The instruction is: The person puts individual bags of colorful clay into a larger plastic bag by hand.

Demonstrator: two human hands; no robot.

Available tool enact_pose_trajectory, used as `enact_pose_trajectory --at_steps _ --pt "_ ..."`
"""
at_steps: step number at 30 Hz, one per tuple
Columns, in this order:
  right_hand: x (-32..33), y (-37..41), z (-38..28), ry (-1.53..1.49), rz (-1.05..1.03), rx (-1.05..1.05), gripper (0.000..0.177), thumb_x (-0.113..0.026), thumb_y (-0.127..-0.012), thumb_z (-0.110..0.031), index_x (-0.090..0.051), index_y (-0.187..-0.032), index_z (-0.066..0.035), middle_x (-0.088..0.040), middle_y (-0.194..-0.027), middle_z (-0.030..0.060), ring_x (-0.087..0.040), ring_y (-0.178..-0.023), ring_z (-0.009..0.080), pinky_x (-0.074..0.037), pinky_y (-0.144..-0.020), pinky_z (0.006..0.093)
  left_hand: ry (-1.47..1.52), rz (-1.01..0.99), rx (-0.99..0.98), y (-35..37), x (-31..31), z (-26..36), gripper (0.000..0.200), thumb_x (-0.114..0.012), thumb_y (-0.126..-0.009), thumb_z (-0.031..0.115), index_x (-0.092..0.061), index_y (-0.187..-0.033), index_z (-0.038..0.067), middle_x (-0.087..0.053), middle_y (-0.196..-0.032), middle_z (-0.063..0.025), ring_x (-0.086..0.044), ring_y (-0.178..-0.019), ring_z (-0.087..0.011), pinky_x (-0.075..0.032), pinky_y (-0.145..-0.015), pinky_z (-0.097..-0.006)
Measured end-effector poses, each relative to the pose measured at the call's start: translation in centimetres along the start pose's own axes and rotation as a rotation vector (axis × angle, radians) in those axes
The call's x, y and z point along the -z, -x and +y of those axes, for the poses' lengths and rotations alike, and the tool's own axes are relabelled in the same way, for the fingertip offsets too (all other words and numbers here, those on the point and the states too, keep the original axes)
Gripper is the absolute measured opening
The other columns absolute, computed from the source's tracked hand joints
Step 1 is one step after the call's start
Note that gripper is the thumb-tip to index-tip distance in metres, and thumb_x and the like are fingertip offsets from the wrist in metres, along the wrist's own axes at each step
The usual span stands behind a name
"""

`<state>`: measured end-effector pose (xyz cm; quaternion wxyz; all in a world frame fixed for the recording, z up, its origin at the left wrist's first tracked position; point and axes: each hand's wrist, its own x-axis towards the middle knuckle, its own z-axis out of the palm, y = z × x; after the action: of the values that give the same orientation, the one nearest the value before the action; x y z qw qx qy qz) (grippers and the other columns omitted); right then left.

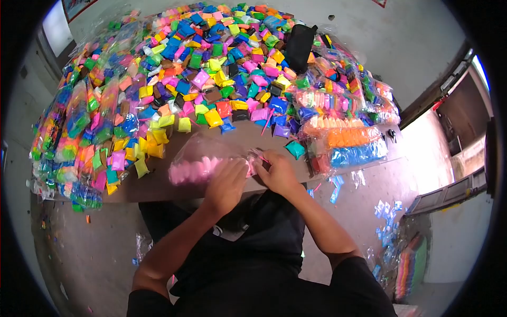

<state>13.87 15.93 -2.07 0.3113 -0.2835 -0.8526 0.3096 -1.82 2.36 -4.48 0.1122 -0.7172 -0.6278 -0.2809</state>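
My left hand (226, 185) rests on a clear plastic bag of pink packets (196, 162) at the table's near edge, fingers curled over its right end. My right hand (277, 171) pinches the same bag's end beside the left hand, with a thin pink stick (262, 158) poking out near its fingertips. Both hands meet at the bag's opening. The bag lies flat on the brown table (158, 190).
A huge heap of small colourful packets (211, 68) covers the table. Filled clear bags are stacked at the left (79, 137) and right (348, 137). A black pouch (300, 46) lies at the back. Loose blue packets (388, 211) litter the floor at right.
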Motion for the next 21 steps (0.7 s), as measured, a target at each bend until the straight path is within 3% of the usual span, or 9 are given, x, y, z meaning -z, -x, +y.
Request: enact_pose_trajectory --at_steps 2,9,12,14,15,17,18,20,21 --pt "0.1 0.2 0.6 -0.043 -0.039 0.006 0.018 -0.075 -0.092 -0.015 -0.067 -0.091 0.001 -0.065 -0.085 0.0202 -0.065 -0.075 0.0380 -0.049 -0.066 0.0435 0.096 0.111 -0.029 0.4 0.1 -0.4 0.030 -0.068 -0.089 0.009 -0.069 -0.116 -0.003 -0.068 -0.125 -0.0182 -0.061 -0.123 -0.0365 -0.044 -0.111 -0.0524" --pt "0.7 0.2 1.1 -0.058 -0.082 0.057 0.015 -0.075 -0.092 -0.013 -0.069 -0.093 0.000 -0.066 -0.085 0.0176 -0.064 -0.074 0.0351 -0.050 -0.067 0.0413 0.077 0.113 -0.057 0.2 1.0 0.2 0.031 -0.072 -0.085 0.007 -0.069 -0.114 -0.003 -0.067 -0.122 -0.0197 -0.062 -0.119 -0.0386 -0.046 -0.108 -0.0535" --pt "1.0 0.1 2.1 -0.170 -0.041 -0.032 0.016 -0.075 -0.090 -0.013 -0.071 -0.101 -0.001 -0.068 -0.084 0.0152 -0.065 -0.075 0.0349 -0.052 -0.069 0.0401 0.074 0.094 -0.006 1.2 1.6 0.2 0.033 -0.076 -0.085 0.008 -0.070 -0.117 0.001 -0.067 -0.130 -0.0176 -0.061 -0.127 -0.0353 -0.042 -0.115 -0.0541" --pt "1.6 0.0 2.4 -0.042 0.040 -0.214 0.031 -0.077 -0.087 -0.013 -0.069 -0.115 -0.002 -0.071 -0.096 0.0154 -0.067 -0.086 0.0322 -0.053 -0.078 0.0377 0.120 0.217 0.121 2.7 2.3 -0.2 0.035 -0.075 -0.084 0.005 -0.068 -0.118 -0.001 -0.065 -0.129 -0.0214 -0.058 -0.129 -0.0393 -0.042 -0.116 -0.0541" --pt "1.6 0.0 3.3 -0.040 0.040 -0.218 0.031 -0.077 -0.087 -0.013 -0.069 -0.115 -0.002 -0.071 -0.096 0.0154 -0.067 -0.086 0.0322 -0.053 -0.078 0.0377 0.076 0.288 0.160 3.8 2.8 -0.8 0.038 -0.075 -0.085 0.005 -0.066 -0.121 -0.002 -0.065 -0.129 -0.0214 -0.058 -0.129 -0.0406 -0.042 -0.115 -0.0533" --pt "1.3 0.1 5.3 0.304 0.202 -0.025 0.047 -0.078 -0.085 -0.014 -0.063 -0.128 -0.002 -0.068 -0.109 0.0178 -0.066 -0.100 0.0292 -0.053 -0.088 0.0366 0.014 0.427 0.271 6.5 4.2 -2.2 0.040 -0.072 -0.089 0.005 -0.062 -0.127 -0.002 -0.064 -0.129 -0.0202 -0.059 -0.126 -0.0413 -0.044 -0.111 -0.0512" --pt "1.4 0.2 5.0 0.304 0.204 -0.030 0.047 -0.078 -0.085 -0.014 -0.063 -0.128 -0.002 -0.068 -0.109 0.0178 -0.066 -0.100 0.0292 -0.053 -0.088 0.0366 -0.007 0.502 0.348 7.7 4.7 -2.9 0.040 -0.070 -0.093 0.006 -0.060 -0.131 -0.002 -0.063 -0.128 -0.0189 -0.059 -0.123 -0.0408 -0.045 -0.108 -0.0500" --pt "1.8 0.1 3.4 0.266 0.258 0.210 0.048 -0.074 -0.082 -0.010 -0.062 -0.128 -0.003 -0.066 -0.118 0.0234 -0.066 -0.107 0.0386 -0.053 -0.093 0.0487 -0.036 0.579 0.417 9.7 5.5 -5.1 0.040 -0.070 -0.094 0.010 -0.060 -0.132 -0.001 -0.063 -0.129 -0.0205 -0.060 -0.122 -0.0403 -0.045 -0.108 -0.0490" --pt "1.6 0.3 2.7 0.260 0.256 0.214 0.048 -0.074 -0.082 -0.010 -0.062 -0.128 -0.003 -0.066 -0.118 0.0234 -0.066 -0.107 0.0386 -0.053 -0.093 0.0487 -0.065 0.657 0.488 10.4 6.0 -5.9 0.041 -0.070 -0.096 0.014 -0.059 -0.133 -0.001 -0.063 -0.130 -0.0221 -0.061 -0.122 -0.0398 -0.045 -0.109 -0.0481"
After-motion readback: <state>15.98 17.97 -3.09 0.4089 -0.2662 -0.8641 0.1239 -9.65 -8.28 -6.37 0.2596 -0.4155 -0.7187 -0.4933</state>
